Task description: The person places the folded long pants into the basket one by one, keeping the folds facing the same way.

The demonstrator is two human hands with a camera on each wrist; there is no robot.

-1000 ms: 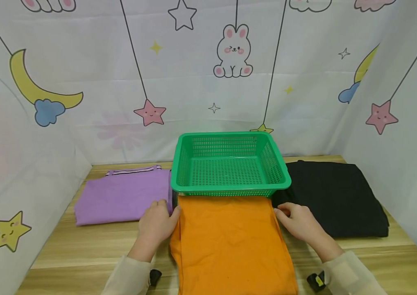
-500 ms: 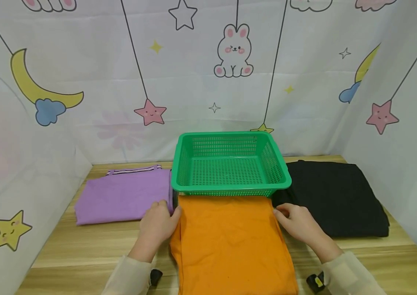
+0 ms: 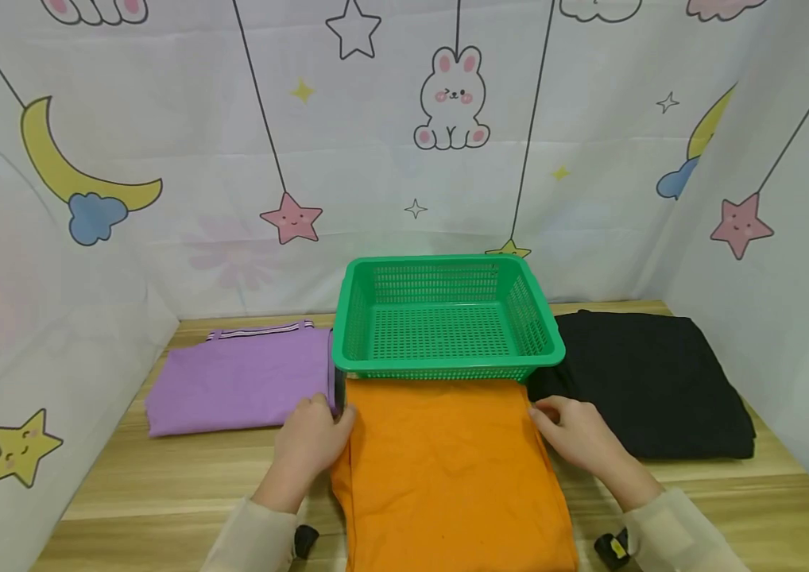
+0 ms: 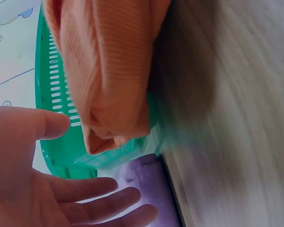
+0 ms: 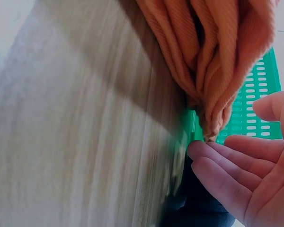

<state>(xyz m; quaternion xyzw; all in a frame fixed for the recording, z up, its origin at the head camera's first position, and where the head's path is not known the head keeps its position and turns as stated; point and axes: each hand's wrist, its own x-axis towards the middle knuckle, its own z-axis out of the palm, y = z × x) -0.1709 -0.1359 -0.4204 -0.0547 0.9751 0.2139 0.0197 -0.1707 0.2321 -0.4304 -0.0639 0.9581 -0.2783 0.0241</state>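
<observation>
Folded orange cloth (image 3: 450, 477), with ribbed-looking layers in both wrist views, lies on the table in front of a green basket (image 3: 447, 372). My left hand (image 3: 313, 441) is at its far left corner, thumb overlapping the edge in the head view. In the left wrist view that hand's fingers (image 4: 99, 205) are extended, with the thumb apart from them and the cloth between them and the camera's far side. At the far right corner is my right hand (image 3: 579, 433). Its fingers (image 5: 227, 163) reach loosely under the cloth's end in the right wrist view, thumb raised.
A folded purple garment (image 3: 233, 389) with a striped band lies left of the basket. Folded black clothing (image 3: 655, 381) lies on the right. The basket holds nothing. A printed white curtain (image 3: 376, 175) encloses the wooden table (image 3: 161, 485) at the back and sides.
My left hand has shifted slightly nearer and to the right along the orange cloth's left edge. The right hand and the cloth stay almost where they were.
</observation>
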